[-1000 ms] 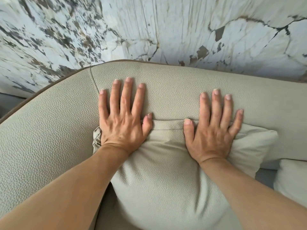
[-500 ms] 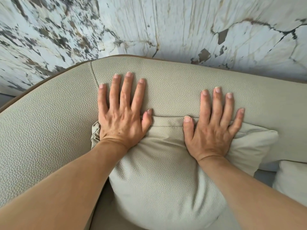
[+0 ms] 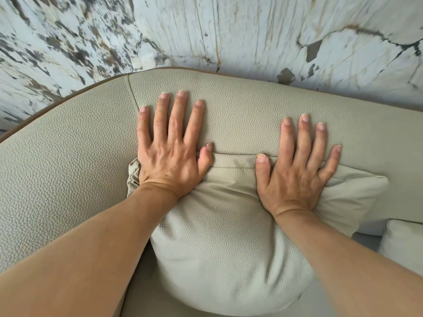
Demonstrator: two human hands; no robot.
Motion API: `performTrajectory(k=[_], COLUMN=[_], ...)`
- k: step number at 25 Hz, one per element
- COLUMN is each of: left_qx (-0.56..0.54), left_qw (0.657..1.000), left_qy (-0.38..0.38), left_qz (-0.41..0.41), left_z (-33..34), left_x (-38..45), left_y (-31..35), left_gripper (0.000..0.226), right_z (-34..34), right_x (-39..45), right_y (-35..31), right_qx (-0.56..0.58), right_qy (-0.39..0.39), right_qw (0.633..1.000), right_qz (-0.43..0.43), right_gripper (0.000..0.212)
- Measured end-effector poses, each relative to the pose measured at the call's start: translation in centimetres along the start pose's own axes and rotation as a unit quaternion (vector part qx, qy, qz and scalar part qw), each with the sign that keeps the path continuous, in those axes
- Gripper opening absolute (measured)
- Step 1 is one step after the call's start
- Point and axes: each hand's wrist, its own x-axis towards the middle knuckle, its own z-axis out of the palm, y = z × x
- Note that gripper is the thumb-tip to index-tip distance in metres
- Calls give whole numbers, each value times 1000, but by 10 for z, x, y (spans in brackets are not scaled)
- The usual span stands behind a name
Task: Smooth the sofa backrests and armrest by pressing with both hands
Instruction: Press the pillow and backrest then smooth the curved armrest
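A beige pebbled-leather sofa backrest [image 3: 247, 110] curves across the view, with a stitched seam left of my left hand. Against it leans a matching back cushion [image 3: 224, 248]. My left hand [image 3: 170, 147] lies flat with fingers spread, palm on the cushion's top left corner, fingers on the backrest. My right hand [image 3: 295, 168] lies flat the same way on the cushion's top right part, fingers reaching onto the backrest. Neither hand holds anything. The curved side section [image 3: 57, 170] runs down to the left.
A marble-patterned wall [image 3: 206, 30] stands right behind the sofa. A second pale cushion [image 3: 402, 245] shows at the right edge. A brown trim [image 3: 34, 115] edges the sofa's outer rim on the left.
Both hands have slid slightly upward on the backrest, still flat and spread. The view has shifted a little, and the cushion's top edge is pressed in more.
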Motion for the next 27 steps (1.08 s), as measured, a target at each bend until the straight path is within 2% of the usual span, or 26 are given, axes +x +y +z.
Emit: performTrajectory(k=[20,27], left_qx=[2,15], left_qw=[1000,999], left_qy=[-1,-24], left_qz=[17,22], left_z=[9,7], left_x=[19,18], left_y=[-3,-4], left_gripper=[66,67], right_z=[16,12], right_x=[14,14], right_y=[-2,-2], right_qx=[9,36], right_qy=[26,-6], right_qw=[1000,999], right_qz=[10,15], right_gripper=[68,71])
